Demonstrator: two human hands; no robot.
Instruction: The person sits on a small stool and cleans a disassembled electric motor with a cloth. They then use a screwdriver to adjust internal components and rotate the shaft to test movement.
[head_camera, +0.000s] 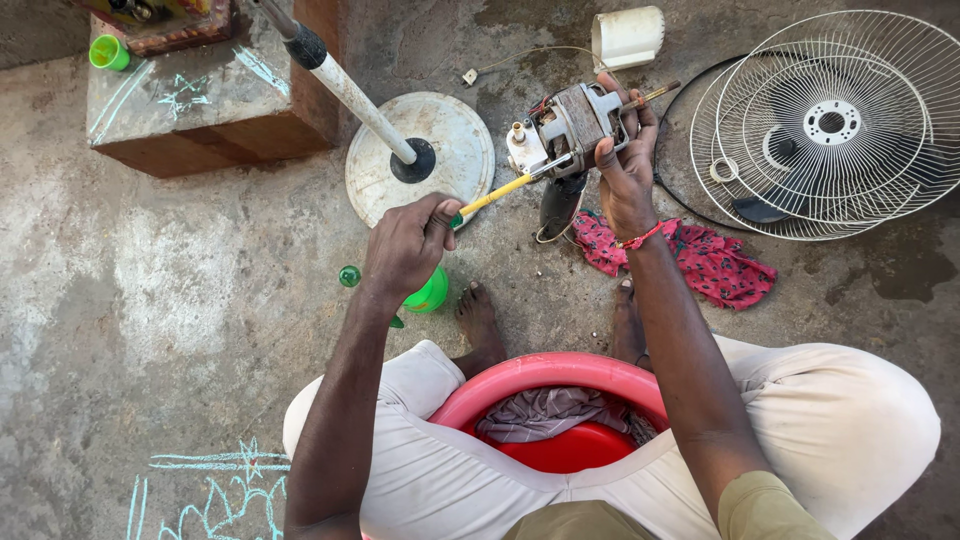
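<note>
Two hands are at work in the head view, both raised over the concrete floor (200, 300). The right hand (625, 165) has its fingers wrapped round a fan motor (565, 125), holding it up in the air just above a dark housing part and a red patterned cloth (715, 260). The left hand (410, 240) is closed on the green handle of a screwdriver (500, 188), whose yellow shank slants up so that its tip meets the motor's underside.

By the look of it, the step in hand is working a screw on the motor. That would call for the right hand to keep the motor steady while the left keeps the tip seated and square.

Near them lie the round fan base (455, 140) with its pole, and the wire fan guards (830, 120); a red basin (550, 385) sits between the person's knees.
</note>
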